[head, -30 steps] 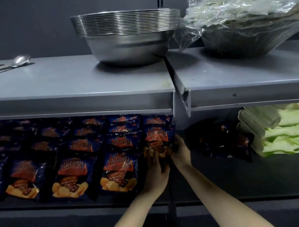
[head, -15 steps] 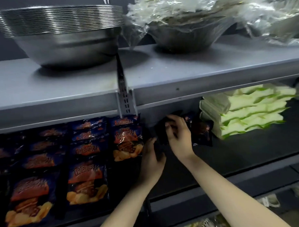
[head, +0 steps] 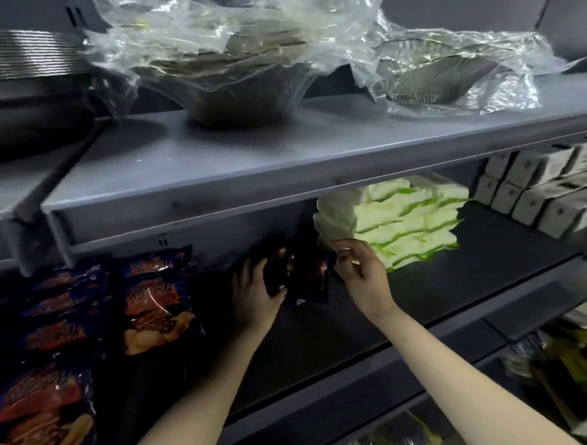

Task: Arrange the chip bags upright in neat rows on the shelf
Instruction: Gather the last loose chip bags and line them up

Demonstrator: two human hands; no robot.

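Left hand [head: 255, 293] grips chip bags [head: 309, 280], right hand [head: 365, 276] pinches.

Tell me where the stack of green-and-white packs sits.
In the head view, the green-and-white packs sit right of centre on the lower shelf, just behind the right hand, between the dark chip bags and the white boxes.

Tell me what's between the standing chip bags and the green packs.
Head view: loose dark chip bags, gripped by the left hand, right hand at their edge.
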